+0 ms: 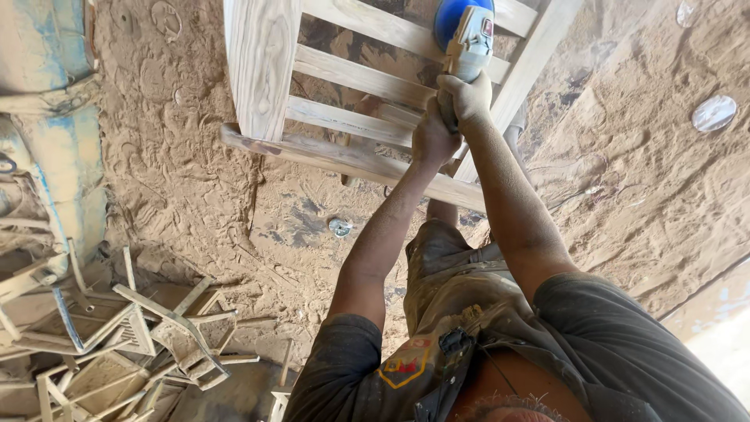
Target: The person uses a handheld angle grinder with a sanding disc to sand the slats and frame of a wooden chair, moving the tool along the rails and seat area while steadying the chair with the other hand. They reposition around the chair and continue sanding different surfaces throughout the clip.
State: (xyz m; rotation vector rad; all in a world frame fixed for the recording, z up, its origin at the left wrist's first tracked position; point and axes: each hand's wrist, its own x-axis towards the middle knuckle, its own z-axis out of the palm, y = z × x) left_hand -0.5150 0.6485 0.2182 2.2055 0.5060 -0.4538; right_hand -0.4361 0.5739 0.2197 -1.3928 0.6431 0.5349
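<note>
Sawdust covers the floor [234, 211] across the frame, with stacked wooden frames [117, 336] at lower left. Both arms stretch toward the top centre. The left hand [432, 139] and right hand [466, 98] are closed around the handle of a blue sander [466, 27], which seems pressed onto the slatted wooden chair [344, 78] above them.

Red-yellow shield patch [404, 365] on shirt

bright, even daylight; edges perhaps slightly warped.
</note>
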